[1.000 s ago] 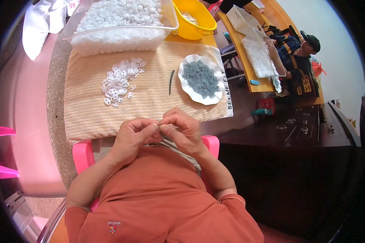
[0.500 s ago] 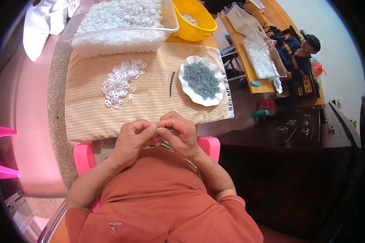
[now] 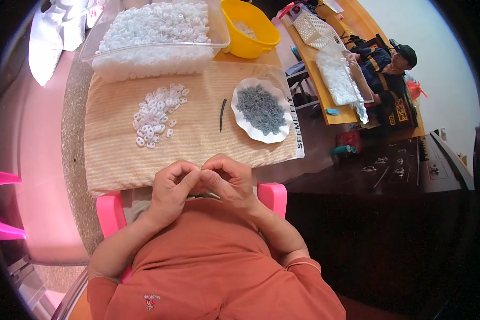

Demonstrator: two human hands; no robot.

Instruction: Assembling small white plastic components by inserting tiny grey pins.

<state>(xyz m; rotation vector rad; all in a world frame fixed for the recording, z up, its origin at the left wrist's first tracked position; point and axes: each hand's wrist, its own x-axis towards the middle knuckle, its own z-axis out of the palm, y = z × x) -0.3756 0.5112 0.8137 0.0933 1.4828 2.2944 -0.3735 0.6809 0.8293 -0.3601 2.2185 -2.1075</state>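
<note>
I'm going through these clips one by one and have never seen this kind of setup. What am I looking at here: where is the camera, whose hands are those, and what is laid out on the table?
There is no machine here. The picture comes from a wide fisheye camera worn on a person's head, looking down, so straight edges bend near the rim. The two bare hands at the middle are that person's own: the left hand and the right hand, fingertips pressed together close to the orange shirt. Whatever they pinch is too small to make out.

In front lies a beige striped cloth. On it sit a loose pile of small white plastic rings, a thin dark stick, and a white scalloped plate of small grey pieces. Behind stand a clear plastic tub of white pieces and a yellow bowl. Another person works at a separate table on the right.
</note>
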